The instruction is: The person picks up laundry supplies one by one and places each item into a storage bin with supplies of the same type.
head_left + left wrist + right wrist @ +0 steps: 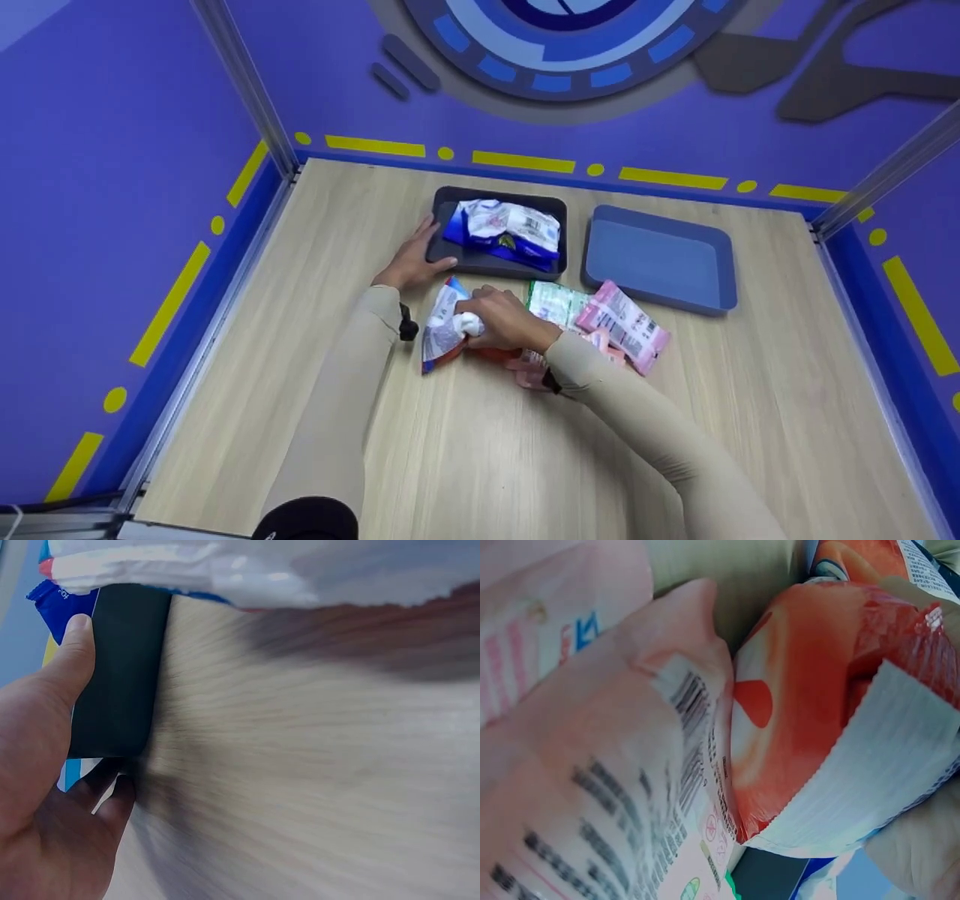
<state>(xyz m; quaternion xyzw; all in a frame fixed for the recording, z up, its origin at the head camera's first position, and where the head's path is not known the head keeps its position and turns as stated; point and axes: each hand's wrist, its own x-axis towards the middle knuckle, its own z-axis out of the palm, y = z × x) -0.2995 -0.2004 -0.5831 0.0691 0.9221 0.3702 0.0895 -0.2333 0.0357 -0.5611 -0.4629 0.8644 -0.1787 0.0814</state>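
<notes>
My left hand (411, 259) holds the near left corner of a dark tray (495, 266). Its thumb lies at the rim and the fingers are along the outer side, as the left wrist view shows too. Inside the tray lie blue and white plastic packets (517, 225). In front of it my right hand (504, 319) grips a red and white plastic packet (442, 330), bunched up under the fingers. The right wrist view shows the packet's red side (802, 705) and white panel, with part of the hand at the edge.
A blue-grey tray (652, 259) stands to the right. Before it lie a pink packet (626, 326), a green and white packet (555, 301) and other pinkish packets partly hidden by my right wrist. Blue walls (135, 187) surround the wooden table (465, 457).
</notes>
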